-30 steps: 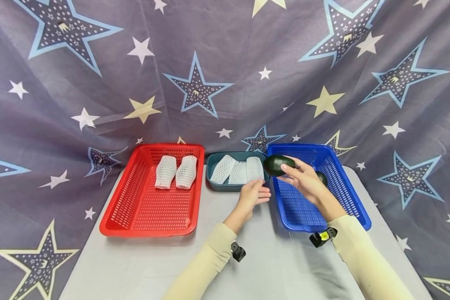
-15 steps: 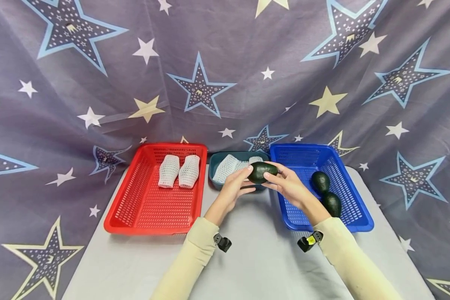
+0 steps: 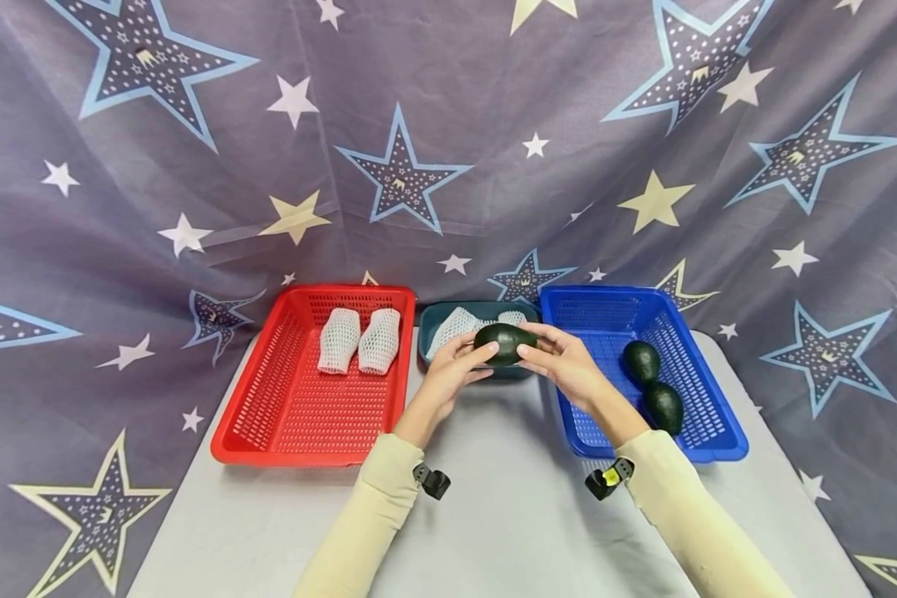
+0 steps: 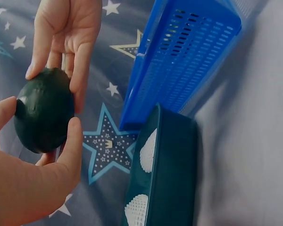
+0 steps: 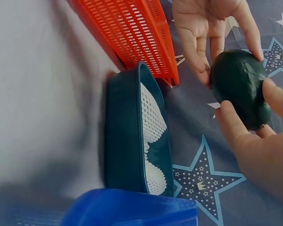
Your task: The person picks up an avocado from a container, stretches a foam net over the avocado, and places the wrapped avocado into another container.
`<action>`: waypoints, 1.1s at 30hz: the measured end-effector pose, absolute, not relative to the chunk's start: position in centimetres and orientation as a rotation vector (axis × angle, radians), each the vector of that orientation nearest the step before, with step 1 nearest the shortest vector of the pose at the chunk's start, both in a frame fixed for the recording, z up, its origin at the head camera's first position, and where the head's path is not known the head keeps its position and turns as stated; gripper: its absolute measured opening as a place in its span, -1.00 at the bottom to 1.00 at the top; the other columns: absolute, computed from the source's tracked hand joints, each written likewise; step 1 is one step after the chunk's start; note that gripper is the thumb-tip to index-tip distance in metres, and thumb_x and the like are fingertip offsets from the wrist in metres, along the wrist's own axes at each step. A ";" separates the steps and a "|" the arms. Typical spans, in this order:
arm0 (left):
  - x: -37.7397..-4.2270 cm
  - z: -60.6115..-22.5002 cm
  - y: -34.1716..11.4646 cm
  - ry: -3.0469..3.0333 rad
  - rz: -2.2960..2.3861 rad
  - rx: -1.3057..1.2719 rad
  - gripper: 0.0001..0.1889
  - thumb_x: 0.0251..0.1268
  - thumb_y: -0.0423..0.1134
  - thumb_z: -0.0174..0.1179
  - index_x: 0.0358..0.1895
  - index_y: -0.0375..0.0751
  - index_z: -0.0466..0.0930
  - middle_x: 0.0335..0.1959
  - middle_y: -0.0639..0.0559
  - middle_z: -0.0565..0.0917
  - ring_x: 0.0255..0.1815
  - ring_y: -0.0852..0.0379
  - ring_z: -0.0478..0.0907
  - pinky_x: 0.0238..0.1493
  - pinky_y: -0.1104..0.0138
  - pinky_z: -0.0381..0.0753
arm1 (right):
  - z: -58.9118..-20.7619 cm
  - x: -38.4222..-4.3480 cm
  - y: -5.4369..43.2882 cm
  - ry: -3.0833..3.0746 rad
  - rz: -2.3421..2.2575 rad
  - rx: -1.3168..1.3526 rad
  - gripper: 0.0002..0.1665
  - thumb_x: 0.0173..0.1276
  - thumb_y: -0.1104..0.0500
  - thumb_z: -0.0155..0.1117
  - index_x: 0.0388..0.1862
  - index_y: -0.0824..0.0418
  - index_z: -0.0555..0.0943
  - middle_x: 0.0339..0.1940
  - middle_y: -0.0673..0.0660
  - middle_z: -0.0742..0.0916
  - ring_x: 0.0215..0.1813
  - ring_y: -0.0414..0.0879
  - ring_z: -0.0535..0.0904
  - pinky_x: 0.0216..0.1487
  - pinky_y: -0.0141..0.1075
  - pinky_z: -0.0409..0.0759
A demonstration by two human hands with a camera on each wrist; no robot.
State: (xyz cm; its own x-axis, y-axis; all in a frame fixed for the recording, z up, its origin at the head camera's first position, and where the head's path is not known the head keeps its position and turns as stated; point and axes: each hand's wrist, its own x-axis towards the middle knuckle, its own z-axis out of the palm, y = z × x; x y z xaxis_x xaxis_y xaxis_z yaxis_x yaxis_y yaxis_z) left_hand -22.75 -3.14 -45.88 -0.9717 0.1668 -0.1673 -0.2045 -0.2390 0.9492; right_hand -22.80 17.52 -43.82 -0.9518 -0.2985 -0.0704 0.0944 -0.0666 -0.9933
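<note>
A dark green avocado point(image 3: 505, 344) is held between both hands in front of the small teal bin point(image 3: 519, 374). My left hand point(image 3: 446, 375) grips its left end, thumb on the near side. From the other end my right hand point(image 3: 572, 372) pinches it between thumb and fingers. Both wrist views show the avocado point(image 4: 45, 113) raised above the bin, with the fingertips of both hands touching it. White foam net sleeves point(image 3: 452, 325) lie in the bin, partly hidden by the hands and the fruit.
At left stands a red basket point(image 3: 232, 399) with two white foam net pieces point(image 3: 340, 340); whether anything is inside them cannot be told. A blue basket point(image 3: 727, 428) at right holds two avocados point(image 3: 663, 407). A star-patterned cloth point(image 3: 419, 75) hangs behind the table.
My right hand has carried the avocado left, out from over the blue basket. My left hand has come up from beside the teal bin and taken hold of the avocado's other end.
</note>
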 end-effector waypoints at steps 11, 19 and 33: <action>-23.0 -46.3 -3.7 1.794 2.359 -0.110 -0.42 0.28 -0.27 0.37 0.35 -0.30 0.48 0.23 -0.25 0.62 -0.13 0.19 0.69 0.08 0.19 0.73 | -44.7 -22.9 17.2 1.983 -2.106 -0.206 -0.42 0.46 0.39 0.24 0.39 0.51 0.36 -0.07 0.00 0.72 -0.07 -0.24 0.72 0.10 -0.33 0.70; -22.9 -46.5 -3.7 1.831 2.405 -0.142 -0.47 0.27 -0.28 0.39 0.31 -0.27 0.53 0.20 -0.24 0.66 -0.19 0.26 0.68 0.00 0.28 0.73 | -45.4 -22.5 16.6 2.021 -2.037 -0.156 -0.42 0.40 0.34 0.34 0.34 0.45 0.43 -0.09 0.03 0.77 -0.07 -0.18 0.74 0.11 -0.25 0.71; -22.2 -47.9 -4.1 1.919 2.296 -0.193 -0.48 0.27 -0.25 0.40 0.27 -0.34 0.56 0.18 -0.28 0.66 -0.09 0.22 0.65 -0.02 0.35 0.70 | -47.6 -21.5 15.7 2.012 -1.912 -0.102 -0.32 0.45 0.26 0.30 0.47 0.41 0.33 0.10 0.38 0.73 -0.10 -0.16 0.76 0.23 -0.09 0.65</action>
State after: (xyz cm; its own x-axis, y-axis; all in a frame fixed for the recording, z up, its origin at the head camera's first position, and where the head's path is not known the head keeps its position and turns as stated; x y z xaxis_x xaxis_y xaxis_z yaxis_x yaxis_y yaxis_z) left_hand -22.15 -4.09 -47.92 -0.9816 0.0273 -0.1891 -0.1909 -0.1747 0.9659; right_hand -21.52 15.66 -47.56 -0.9318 -0.2967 -0.2091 0.1935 0.0811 -0.9777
